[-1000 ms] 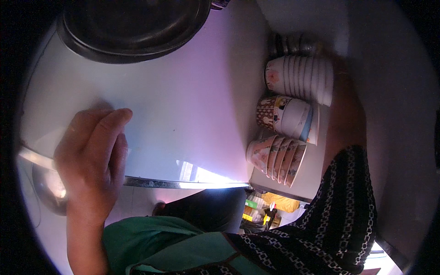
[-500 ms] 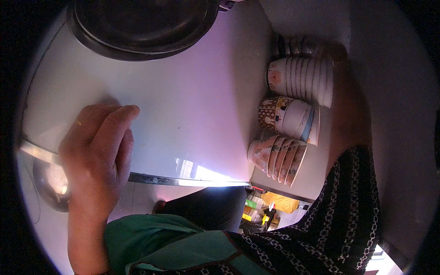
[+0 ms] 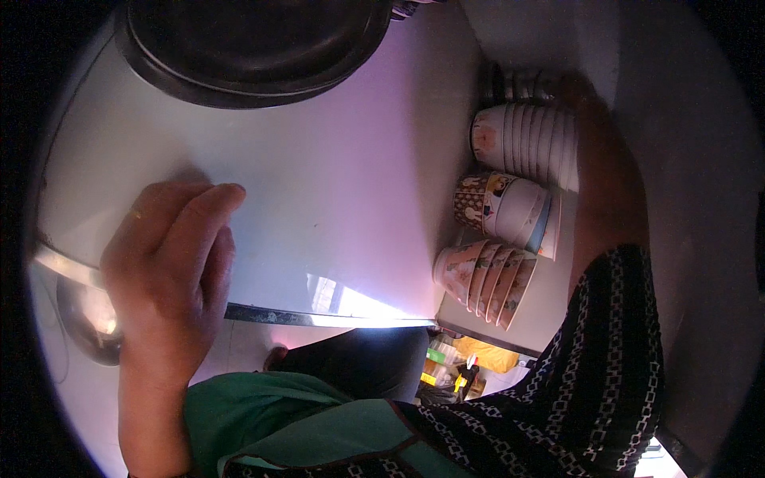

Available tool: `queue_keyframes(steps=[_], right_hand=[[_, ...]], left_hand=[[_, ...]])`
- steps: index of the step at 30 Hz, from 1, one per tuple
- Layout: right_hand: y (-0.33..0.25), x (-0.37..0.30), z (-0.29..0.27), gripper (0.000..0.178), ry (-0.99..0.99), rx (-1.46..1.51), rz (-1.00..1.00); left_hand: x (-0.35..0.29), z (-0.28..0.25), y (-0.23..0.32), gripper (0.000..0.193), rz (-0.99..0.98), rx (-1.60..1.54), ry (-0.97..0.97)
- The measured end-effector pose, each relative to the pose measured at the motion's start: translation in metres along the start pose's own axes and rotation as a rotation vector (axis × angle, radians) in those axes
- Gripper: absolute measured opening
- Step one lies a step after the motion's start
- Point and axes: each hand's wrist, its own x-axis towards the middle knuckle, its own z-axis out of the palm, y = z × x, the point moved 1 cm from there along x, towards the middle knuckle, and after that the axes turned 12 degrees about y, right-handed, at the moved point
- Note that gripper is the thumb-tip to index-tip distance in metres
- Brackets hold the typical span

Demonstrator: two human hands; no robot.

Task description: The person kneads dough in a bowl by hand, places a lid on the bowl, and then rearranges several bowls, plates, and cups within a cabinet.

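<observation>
My left hand [image 3: 171, 247] rests on the white tabletop [image 3: 319, 215]. Its fingers are curled in, and nothing shows in it. My right arm reaches past three stacks of paper cups lying on their sides. They are a pink flowered stack [image 3: 486, 283], a brown and white patterned stack [image 3: 506, 209] and a white stack with a flower print [image 3: 522, 143]. Beyond them, my right hand [image 3: 586, 94] is in dark shadow at a row of shiny metal cups [image 3: 522, 82]. Its fingers do not show, so whether it grips them is unclear.
Large round dark metal lids or pans [image 3: 255, 48] lie at the far left. A grey wall [image 3: 693, 199] closes off the right side. Below the metal-trimmed table edge [image 3: 319, 319] are a rounded metal vessel [image 3: 88, 319] and a yellow bag [image 3: 488, 354] among packages.
The cup stacks sit slightly further right and lower in view, and the round metal things have shifted a little right. My left hand stays in place; my right arm has barely moved.
</observation>
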Motion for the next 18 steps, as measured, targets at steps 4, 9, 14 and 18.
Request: queue_keyframes(steps=[4,9,14,18], right_hand=[[0.002,0.000,0.002,0.038,-0.001,-0.003,-0.001],[0.000,0.001,0.004,0.038,-0.002,0.003,0.001],[-0.003,0.003,0.003,0.038,-0.007,-0.001,-0.001],[-0.013,0.004,0.003,0.038,-0.008,0.011,0.000]], left_hand=[[0.001,0.001,-0.001,0.026,-0.022,-0.023,0.014],[0.001,0.001,-0.002,0.026,-0.040,-0.031,0.000],[0.002,0.001,-0.004,0.025,-0.042,-0.041,-0.003],[0.004,0.001,-0.001,0.025,-0.074,-0.041,-0.006]])
